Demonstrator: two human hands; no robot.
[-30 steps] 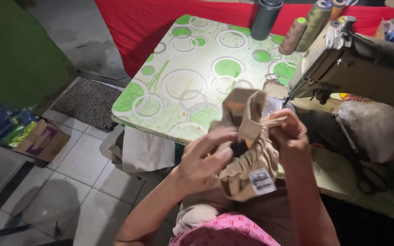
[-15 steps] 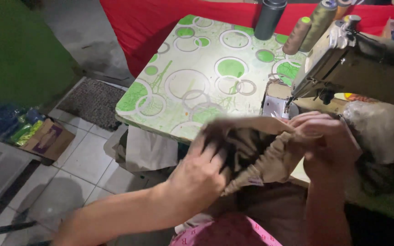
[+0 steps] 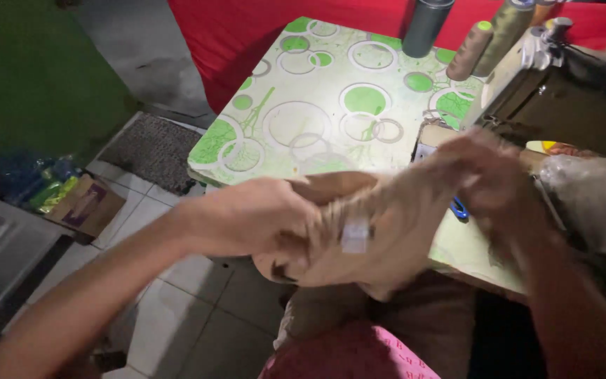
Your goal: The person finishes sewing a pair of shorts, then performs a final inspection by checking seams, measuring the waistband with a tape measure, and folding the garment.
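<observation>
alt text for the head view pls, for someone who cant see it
Seen from above, a person's left hand and motion-blurred right hand grip a tan fabric piece bearing a small white tag, at the edge of a table patterned with green circles. A sewing machine and thread cones stand at the right.

A small home sewing workshop — a sewing machine (image 3: 562, 91) stands at the right edge of a table (image 3: 303, 133) with a green-and-white circle-patterned top. Thread cones (image 3: 489, 38) line its far edge, beside a dark cylindrical cone (image 3: 426, 27). Red cloth (image 3: 247, 35) hangs behind the far edge. The floor is pale tile (image 3: 170, 309) — a grey mat (image 3: 152, 151) and a cardboard box (image 3: 85, 207) lie off the table's left edge.
</observation>
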